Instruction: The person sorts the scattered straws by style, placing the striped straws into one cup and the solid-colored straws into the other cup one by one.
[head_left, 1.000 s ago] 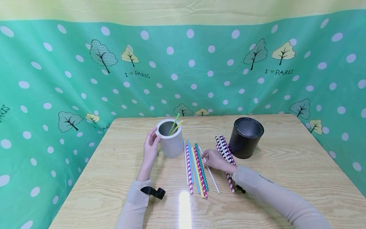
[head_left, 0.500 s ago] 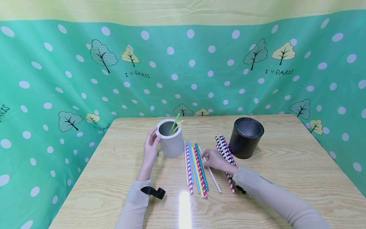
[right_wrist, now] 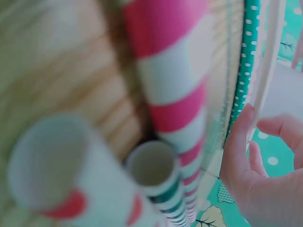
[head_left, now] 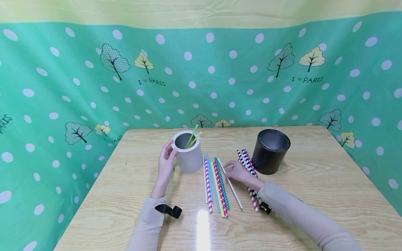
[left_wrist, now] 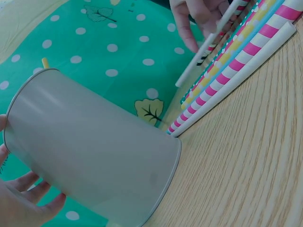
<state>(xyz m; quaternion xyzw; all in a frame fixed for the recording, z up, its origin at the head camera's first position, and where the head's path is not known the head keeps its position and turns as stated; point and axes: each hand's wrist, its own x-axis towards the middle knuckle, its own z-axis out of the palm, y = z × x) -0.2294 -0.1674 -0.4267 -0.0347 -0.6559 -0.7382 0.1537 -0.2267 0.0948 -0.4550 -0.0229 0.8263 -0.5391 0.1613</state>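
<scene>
My left hand [head_left: 165, 164] grips the side and rim of a white can [head_left: 189, 161], which stands upright with a green straw [head_left: 192, 135] and a yellow straw [head_left: 195, 139] leaning inside. In the left wrist view the fingers of that hand [left_wrist: 28, 196] lie against the can [left_wrist: 99, 146]. My right hand [head_left: 239, 173] pinches a plain white straw [head_left: 233, 191] near its upper part, just right of a green dotted straw [head_left: 223, 186]. The right wrist view has thumb and finger of this hand [right_wrist: 270, 165] closed on the white straw [right_wrist: 269, 61].
Several striped and dotted straws [head_left: 253, 202] lie bunched under my right forearm, beside a black can [head_left: 270, 153]. Left of the white straw, a row of pink-striped [head_left: 208, 191], blue [head_left: 216, 197], yellow [head_left: 221, 209] and pink dotted straws lies on the wooden table [head_left: 119, 209].
The right hand has shifted slightly right and up, and the white straw in its fingers has moved a little with it. My left hand stays on the white can.
</scene>
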